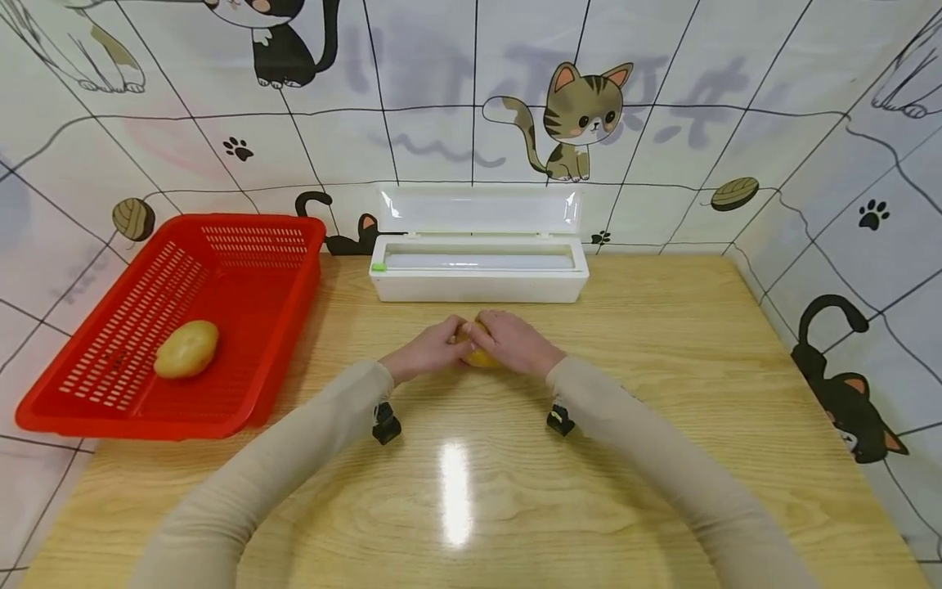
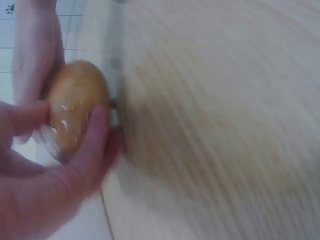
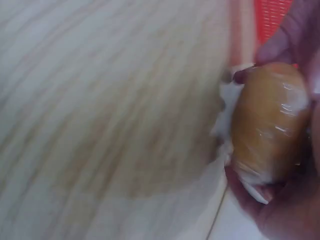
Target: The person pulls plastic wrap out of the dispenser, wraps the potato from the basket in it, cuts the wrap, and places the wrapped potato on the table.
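Both hands held a potato [image 1: 482, 358] above the table [image 1: 662, 343], just in front of the white box [image 1: 478, 288]. In the head view the fingers covered most of it; only a yellow patch showed between them. The wrist views showed more: a shiny, creased clear film [image 3: 285, 107] lay over its skin, though blur hid where the film ended. The left hand [image 1: 434, 348] pinched the potato between thumb and fingers. The right hand [image 1: 518, 337] had its fingers curled round it, some tips out of sight behind it and part of the hand cut off in its own wrist view. The box's lid [image 1: 478, 211] stood open; the pale contents were hard to make out. A second potato [image 1: 186, 349] lay in the red basket [image 1: 147, 427], to the left. Both sleeves [image 1: 294, 446] ran off the bottom edge.
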A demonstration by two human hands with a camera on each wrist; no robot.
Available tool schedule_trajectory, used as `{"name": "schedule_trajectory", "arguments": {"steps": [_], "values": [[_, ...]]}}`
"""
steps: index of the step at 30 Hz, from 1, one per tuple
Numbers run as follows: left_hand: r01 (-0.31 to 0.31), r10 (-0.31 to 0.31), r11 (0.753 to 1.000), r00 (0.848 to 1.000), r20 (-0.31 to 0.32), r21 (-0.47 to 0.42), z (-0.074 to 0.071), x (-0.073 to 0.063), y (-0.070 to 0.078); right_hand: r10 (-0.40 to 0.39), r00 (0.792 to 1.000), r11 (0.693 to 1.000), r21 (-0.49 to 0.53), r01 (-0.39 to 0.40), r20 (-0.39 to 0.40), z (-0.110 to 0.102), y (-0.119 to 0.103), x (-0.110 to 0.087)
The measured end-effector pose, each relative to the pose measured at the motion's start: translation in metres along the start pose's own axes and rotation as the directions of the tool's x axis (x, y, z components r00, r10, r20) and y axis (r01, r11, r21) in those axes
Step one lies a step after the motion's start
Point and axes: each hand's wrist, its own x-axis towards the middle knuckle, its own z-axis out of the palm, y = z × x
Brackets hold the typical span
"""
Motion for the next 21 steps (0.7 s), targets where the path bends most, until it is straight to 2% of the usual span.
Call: {"name": "schedule_trajectory", "arguments": {"steps": [3, 6, 9, 13, 16, 18, 21], "values": [[0.063, -0.06, 0.996, 0.998, -0.037, 0.06, -0.003, 0.001, 0.004, -0.013, 0.998, 1.0, -0.008, 0.014, 0.064, -0.006, 0.0, -0.005], [0.104, -0.091, 0.977, 0.993, -0.079, 0.185, -0.005, 0.002, 0.008, -0.058, 0.992, 0.996, -0.064, 0.066, 0.116, -0.006, -0.002, -0.007], [0.082, -0.064, 0.95, 0.996, -0.067, 0.301, -0.002, 0.002, 0.011, -0.124, 0.988, 0.978, -0.156, 0.138, 0.095, 0.004, -0.005, -0.002], [0.03, -0.024, 0.935, 0.999, -0.022, 0.354, 0.004, 0.002, 0.009, -0.176, 0.984, 0.958, -0.227, 0.175, 0.015, 0.016, -0.005, 0.003], [-0.001, 0.019, 0.91, 0.999, -0.04, 0.415, 0.005, 0.003, 0.006, -0.128, 0.992, 0.972, -0.197, 0.124, -0.008, 0.019, -0.008, 0.005], [-0.033, 0.069, 0.873, 0.996, -0.056, 0.487, 0.007, 0.005, 0.003, -0.063, 0.998, 0.986, -0.158, 0.061, -0.012, 0.018, -0.012, 0.007], [-0.039, 0.097, 0.843, 0.992, -0.081, 0.537, 0.012, 0.011, 0.002, 0.077, 0.997, 0.993, -0.09, -0.078, -0.014, 0.016, -0.02, 0.011]]}}
